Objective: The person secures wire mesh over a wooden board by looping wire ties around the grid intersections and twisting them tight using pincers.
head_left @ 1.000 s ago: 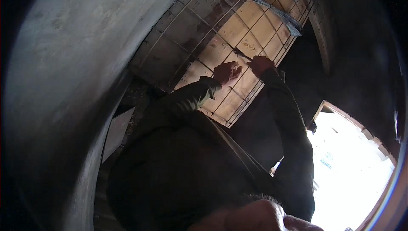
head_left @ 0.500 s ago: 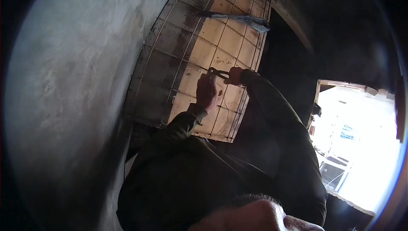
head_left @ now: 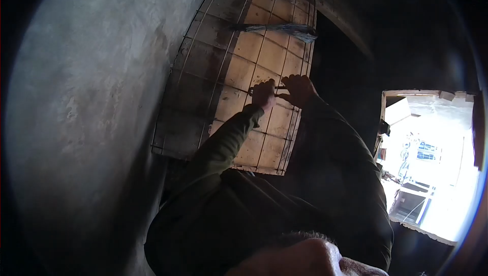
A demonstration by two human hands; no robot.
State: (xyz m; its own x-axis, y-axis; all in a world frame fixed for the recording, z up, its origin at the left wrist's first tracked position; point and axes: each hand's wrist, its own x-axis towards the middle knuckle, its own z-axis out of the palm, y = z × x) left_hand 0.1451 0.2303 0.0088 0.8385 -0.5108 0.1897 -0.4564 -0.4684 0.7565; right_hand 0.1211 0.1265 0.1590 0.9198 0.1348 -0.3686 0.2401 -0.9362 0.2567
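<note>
My right hand (head_left: 301,91) is closed on the handles of a dark plier-like tool (head_left: 280,88), over a grid of thin metal bars (head_left: 258,62). Close beside it, my left hand (head_left: 264,94) has its fingers closed over the tool's front part. Whether it grips the tool or a wire is hidden. Behind the grid lie pale wooden boards (head_left: 246,149) with a darker panel on their left. Farther up, a bundle of thin wires (head_left: 297,30) lies across the bars.
A rough grey wall (head_left: 91,98) fills the left side. A bright opening (head_left: 432,169) with a broken-looking edge is at the right. A dark beam (head_left: 351,29) runs at the upper right.
The view has turned, so the grid looks more upright. My left hand has moved from below the tool to over its front part, and both hands are now close together.
</note>
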